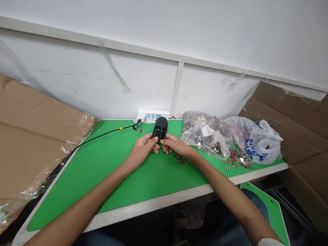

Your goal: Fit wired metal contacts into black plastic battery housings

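Black plastic device [161, 128] is sitting between both hands, over the back part of the green counter [102, 177], just in front of the white power strip [151, 113]. Rounded end is pointing at the wall [77, 85]; slotted, hollow face is showing to camera.

Left hand [142, 148]: grip is clamping the near left corner of the device, thumb lying on the face, fingers curling under. Right hand [178, 145]: grip is clamping the near right corner the same way. Thumb tips are resting close together; contact under the device is hidden.

Small metal parts [181, 159] are lying beside the right wrist, too small to identify. Another little cluster [140, 130] is lying left of the device, by the black cable [102, 136]. Cable is running left from the strip, carrying a yellow tag [120, 129].

Right side: clear bag [194, 133] is holding more parts, white bag with blue print [265, 141] is standing next to it, loose heap with red bits [241, 159] is spilling in front of both. Cardboard is flanking both ends: left sheet [38, 136], right sheet [294, 119].
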The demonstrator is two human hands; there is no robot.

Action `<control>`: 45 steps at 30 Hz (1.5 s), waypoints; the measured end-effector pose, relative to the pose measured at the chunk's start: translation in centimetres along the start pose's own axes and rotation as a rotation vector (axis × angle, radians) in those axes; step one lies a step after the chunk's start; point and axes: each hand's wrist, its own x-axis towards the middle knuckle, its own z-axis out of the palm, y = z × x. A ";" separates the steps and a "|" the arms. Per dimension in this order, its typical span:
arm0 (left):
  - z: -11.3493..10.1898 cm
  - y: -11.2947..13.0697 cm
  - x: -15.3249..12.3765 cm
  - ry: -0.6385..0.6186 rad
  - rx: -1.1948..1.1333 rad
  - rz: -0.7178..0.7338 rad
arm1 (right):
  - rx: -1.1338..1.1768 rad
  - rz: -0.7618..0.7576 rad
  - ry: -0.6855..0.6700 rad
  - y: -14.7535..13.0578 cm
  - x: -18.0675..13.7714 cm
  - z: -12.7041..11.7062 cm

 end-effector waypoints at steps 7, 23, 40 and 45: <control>-0.1 0.1 -0.1 0.019 -0.083 -0.085 | 0.077 0.001 0.030 0.1 0.4 0.3; 0.1 -0.4 0.0 -0.022 -0.105 -0.077 | 0.116 -0.004 0.038 -0.2 0.0 0.6; 0.3 -1.4 0.0 -0.011 0.034 0.041 | -0.071 -0.071 0.054 -0.2 -0.7 1.2; 0.2 -1.3 0.0 -0.017 0.054 0.074 | -0.075 -0.076 0.052 0.1 -0.4 1.1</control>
